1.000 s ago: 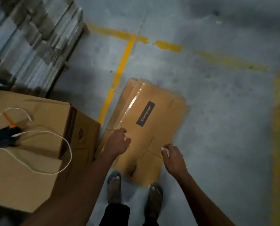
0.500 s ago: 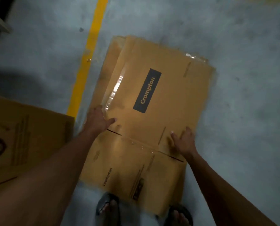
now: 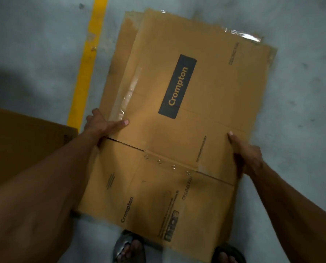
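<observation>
A flattened brown cardboard box [image 3: 205, 103] with a dark "Crompton" label lies on the grey concrete floor, clear tape along its left fold and far corner. My left hand [image 3: 103, 126] grips its left edge, thumb on top and fingers curled under the edge. My right hand [image 3: 247, 152] grips the right edge the same way, thumb lying on the top face. The near flaps reach down to my feet.
A yellow painted line [image 3: 88, 67] runs along the floor left of the box. Another brown carton [image 3: 25, 141] stands at the left edge. My sandalled feet [image 3: 129, 247] are at the bottom, partly under the near flap. Bare concrete lies to the right.
The view has dropped closer to the box. Both hands went from resting on its top face to gripping its left and right edges.
</observation>
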Available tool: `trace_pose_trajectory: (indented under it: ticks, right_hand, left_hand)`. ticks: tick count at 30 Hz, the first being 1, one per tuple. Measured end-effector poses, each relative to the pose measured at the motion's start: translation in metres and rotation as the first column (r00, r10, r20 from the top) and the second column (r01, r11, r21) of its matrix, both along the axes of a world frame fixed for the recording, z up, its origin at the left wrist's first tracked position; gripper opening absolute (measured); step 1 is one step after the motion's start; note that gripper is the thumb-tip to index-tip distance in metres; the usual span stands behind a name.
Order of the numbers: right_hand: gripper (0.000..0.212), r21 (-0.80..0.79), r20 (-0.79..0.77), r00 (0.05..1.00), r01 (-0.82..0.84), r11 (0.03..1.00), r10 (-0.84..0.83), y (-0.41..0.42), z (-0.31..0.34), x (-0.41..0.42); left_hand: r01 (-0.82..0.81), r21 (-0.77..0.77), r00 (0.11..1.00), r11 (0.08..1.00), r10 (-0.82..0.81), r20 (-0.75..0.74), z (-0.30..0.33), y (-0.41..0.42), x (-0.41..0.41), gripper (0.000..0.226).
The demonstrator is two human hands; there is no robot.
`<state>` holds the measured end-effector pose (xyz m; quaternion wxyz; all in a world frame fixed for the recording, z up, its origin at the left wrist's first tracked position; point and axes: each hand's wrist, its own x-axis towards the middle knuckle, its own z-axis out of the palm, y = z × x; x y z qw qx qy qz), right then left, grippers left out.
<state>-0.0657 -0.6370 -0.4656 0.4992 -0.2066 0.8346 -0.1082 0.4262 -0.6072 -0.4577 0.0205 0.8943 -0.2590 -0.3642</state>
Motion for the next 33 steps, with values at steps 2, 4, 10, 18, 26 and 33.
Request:
trace_pose_trajectory:
  ticks: [2,4,10,18,26,33]
  right_hand:
    - [0.105,-0.02,0.176,0.984,-0.029,0.999,0.032,-0.001,0.01,-0.013]
    - [0.075,-0.071,0.238,0.96,-0.132,0.989,0.145,-0.001,0.022,-0.017]
    - [0.057,-0.075,0.432,0.888,-0.14,0.987,0.159,0.004,0.029,-0.024]
    - [0.045,-0.174,0.48,0.873,-0.003,0.985,0.088,0.014,0.022,-0.016]
    - [0.034,-0.279,0.476,0.877,0.08,0.957,0.066,0.027,0.045,-0.014]
    - [0.055,-0.378,0.385,0.918,0.07,0.923,0.088,0.033,0.065,-0.005]
  left_hand:
    - [0.009,-0.049,0.997,0.999,-0.012,-0.078,-0.006,0.005,0.026,0.143]
    - [-0.013,-0.103,0.989,0.995,-0.003,-0.15,0.005,0.007,0.032,0.122]
    - [-0.134,-0.118,0.906,0.984,0.073,-0.417,0.039,0.005,0.021,0.089]
    - [-0.139,-0.1,0.886,0.985,0.079,-0.456,0.039,0.006,0.018,0.091]
    - [-0.113,-0.17,0.891,0.979,0.024,-0.454,0.036,0.008,0.023,0.133]
    - [-0.126,-0.175,0.893,0.976,0.034,-0.449,0.069,0.015,0.01,0.057]
